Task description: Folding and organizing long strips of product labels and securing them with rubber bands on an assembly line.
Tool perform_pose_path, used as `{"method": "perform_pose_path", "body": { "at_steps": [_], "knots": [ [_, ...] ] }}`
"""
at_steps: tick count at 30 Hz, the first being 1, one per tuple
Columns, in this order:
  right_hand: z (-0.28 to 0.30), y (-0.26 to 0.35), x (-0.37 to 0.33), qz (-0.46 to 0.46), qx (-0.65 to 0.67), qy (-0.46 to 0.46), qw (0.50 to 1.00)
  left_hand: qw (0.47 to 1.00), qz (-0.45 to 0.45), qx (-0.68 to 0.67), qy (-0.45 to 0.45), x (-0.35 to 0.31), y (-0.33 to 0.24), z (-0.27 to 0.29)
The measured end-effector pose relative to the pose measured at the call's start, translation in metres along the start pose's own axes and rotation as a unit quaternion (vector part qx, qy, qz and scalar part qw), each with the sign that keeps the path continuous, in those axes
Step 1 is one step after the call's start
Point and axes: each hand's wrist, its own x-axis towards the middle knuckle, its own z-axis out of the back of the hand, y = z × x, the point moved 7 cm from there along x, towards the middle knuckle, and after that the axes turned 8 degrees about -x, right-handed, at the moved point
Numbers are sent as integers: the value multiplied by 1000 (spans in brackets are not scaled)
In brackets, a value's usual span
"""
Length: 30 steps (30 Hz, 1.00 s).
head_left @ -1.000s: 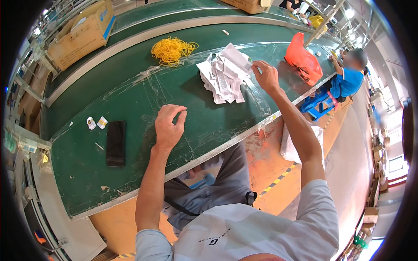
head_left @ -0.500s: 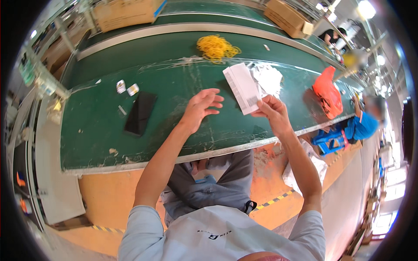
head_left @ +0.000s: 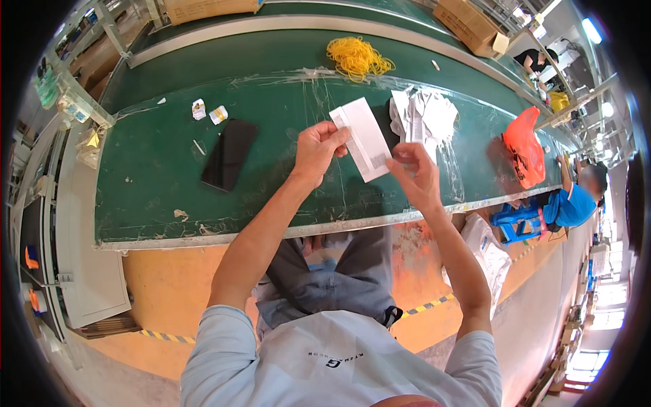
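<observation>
A white printed paper leaflet [head_left: 365, 139] is held up tilted over the green tabletop. My left hand [head_left: 319, 152] pinches its left edge, thumb on top. At its lower right corner my right hand [head_left: 417, 176] is closed, with the thumb against the paper and the other fingers curled. Just beyond the right hand lies a loose pile of white leaflets [head_left: 434, 115]. To the left of my left hand a flat black rectangular thing [head_left: 230, 154], like a phone, rests on the table.
A heap of yellow rubber bands [head_left: 357, 57] lies farther back. Two small white packets [head_left: 198, 109] sit at left, and a red plastic bag [head_left: 525, 149] at right. Cardboard boxes [head_left: 468, 27] stand at the back. A person in blue [head_left: 575, 207] is beyond the right end.
My left hand has moved to the leaflet and taken hold of its left edge. The leaflet has shifted a little left, and the whole view has shifted slightly.
</observation>
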Motion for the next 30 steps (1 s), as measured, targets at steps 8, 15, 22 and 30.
{"method": "perform_pose_path", "body": {
  "at_steps": [8, 15, 22, 30],
  "knots": [
    [-17, 53, -1, 172, -217, -107, 955, 1000, 20, -1, -5, -12, -3, -12],
    [-33, 36, 7, 130, -186, -56, 972, 999, 30, -1, 25, -15, 9, -11],
    [-26, 19, 12, 133, -124, -75, 980, 999, 4, 21, 36, -15, 2, -19],
    [-40, -27, 3, -119, 263, 62, 955, 998, 12, 10, 54, -26, -3, -23]
  ]
}}
